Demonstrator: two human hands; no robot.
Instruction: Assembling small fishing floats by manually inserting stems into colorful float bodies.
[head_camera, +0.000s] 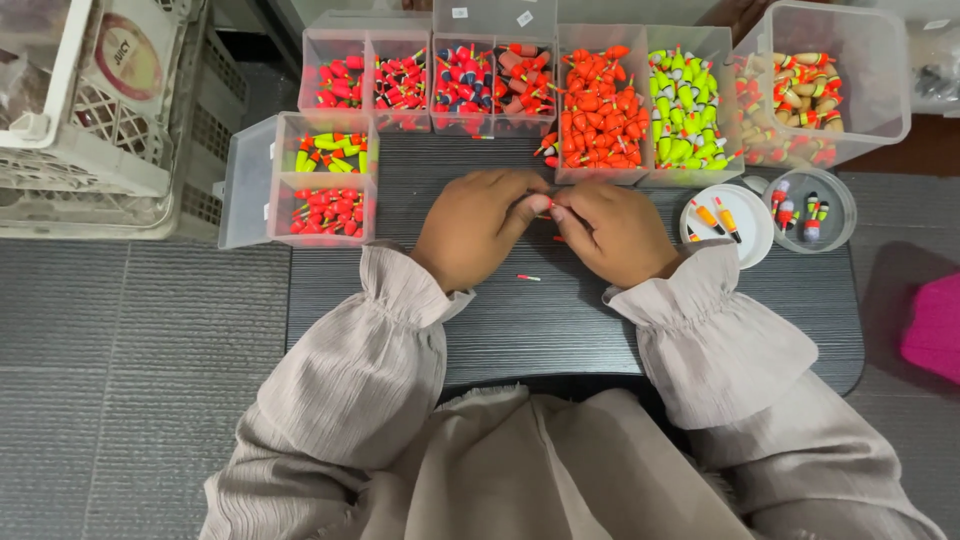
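Observation:
My left hand and my right hand meet fingertip to fingertip over the middle of a small dark table. Between the fingertips I pinch a small red fishing float; most of it is hidden by the fingers. A thin red-and-white stick lies loose on the table just below my hands. Both wrists wear gathered beige sleeves.
Clear boxes of floats line the back: red ones, yellow-green ones, mixed ones, a tub of brown ones. Two stacked boxes stand left. A white lid and round dish sit right. White crate far left.

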